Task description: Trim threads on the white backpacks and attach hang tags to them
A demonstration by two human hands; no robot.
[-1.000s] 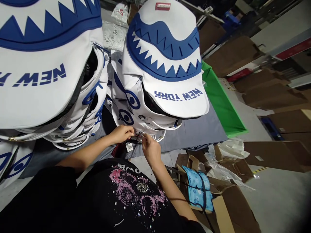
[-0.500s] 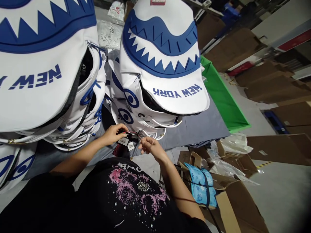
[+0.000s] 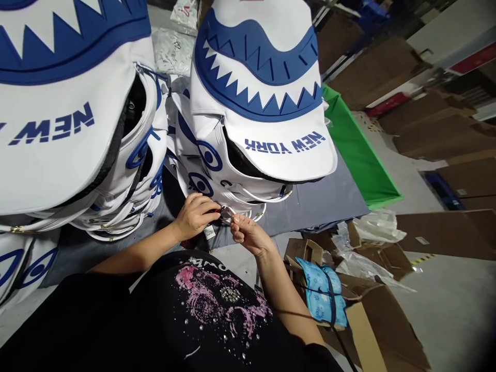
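Fingers are drawn in on both hands: we see the left hand point(image 3: 197, 215) pinching a small dark strand point(image 3: 219, 210), most of it hidden, while the right hand point(image 3: 252, 235) brings thumb and forefinger close together, on what, if anything, we cannot tell. Between and just behind them curve the white handles point(image 3: 256, 213) of 1 bag stack, and a white label point(image 3: 210, 232) hangs just below the left fingertips. Above, we read NEW YORK on the top bag point(image 3: 284, 155), beneath a blue-and-white toothed mouth. To its left stands a 2nd stack point(image 3: 58, 170). Grey cloth point(image 3: 313, 201) lies under the bags; beyond it we find a green bin point(image 3: 362, 155) and, nearer, 1 blue patterned bundle point(image 3: 321, 292) beside open cardboard point(image 3: 391, 325).
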